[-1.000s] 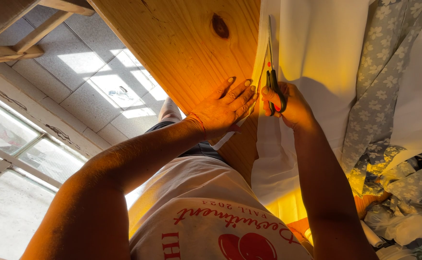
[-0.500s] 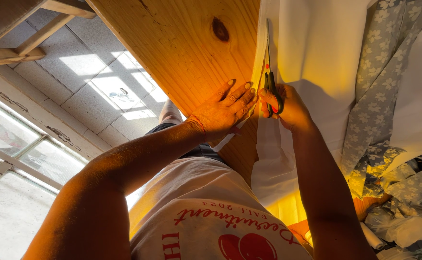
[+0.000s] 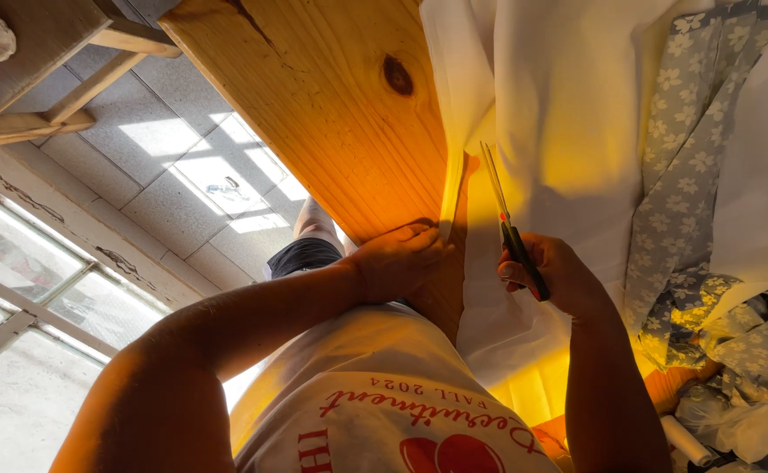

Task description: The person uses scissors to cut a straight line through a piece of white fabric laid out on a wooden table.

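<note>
My right hand (image 3: 559,278) grips scissors (image 3: 511,229) with black handles; the thin blades point away from me along the edge of a white fabric (image 3: 568,123). My left hand (image 3: 399,260) sits just left of the scissors, its fingers curled on the white fabric's edge where it hangs over the rim of the wooden table (image 3: 331,105). The fabric lies over the table and glows yellow in the sunlight between my hands.
A grey-blue cloth with white flowers (image 3: 690,201) drapes to the right over the white fabric, with more of it bunched at the lower right. A white roll (image 3: 686,441) lies near the bottom right. Tiled floor (image 3: 182,166) and a window (image 3: 16,289) show on the left.
Both hands have come back toward my body. My left hand, earlier spread flat on the wood, is now curled on the fabric edge. The scissors have drawn back along the fabric.
</note>
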